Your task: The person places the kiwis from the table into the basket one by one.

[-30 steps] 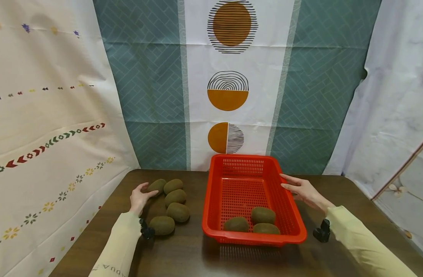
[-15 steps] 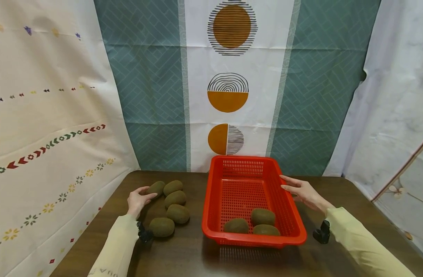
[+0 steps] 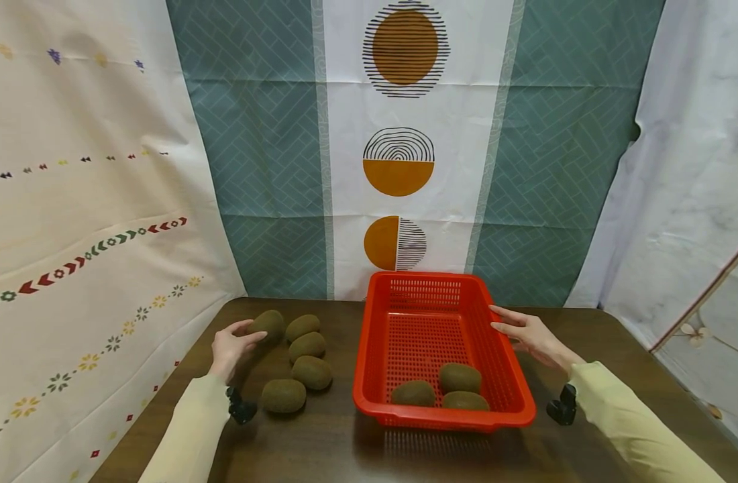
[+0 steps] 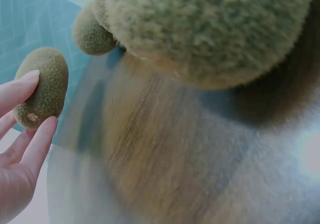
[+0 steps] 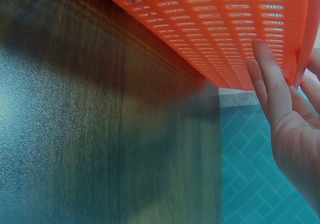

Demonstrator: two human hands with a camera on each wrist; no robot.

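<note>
My left hand (image 3: 229,349) pinches a brown, fuzzy kiwi (image 3: 268,325) between thumb and fingers at the far left of the table. In the left wrist view this kiwi (image 4: 50,86) appears upright in the fingertips. Several more kiwis (image 3: 284,396) lie just to the right of that hand in a loose curve, and one kiwi (image 4: 210,28) looms large beside the wrist camera. A red plastic basket (image 3: 359,365) holds three kiwis (image 3: 459,378) at its near end. My right hand (image 3: 532,335) touches the basket's right rim with extended fingers, some against its slotted outer wall (image 5: 225,38).
The dark wooden table (image 3: 321,453) ends at a patterned cloth (image 3: 266,168) hanging behind it. Pale cloths hang along the left and right sides. The basket stands right of centre, its far end close to the back edge.
My left hand has closed its fingers on the farthest-left kiwi and drawn it left, away from the others. The right hand and the basket stay in place.
</note>
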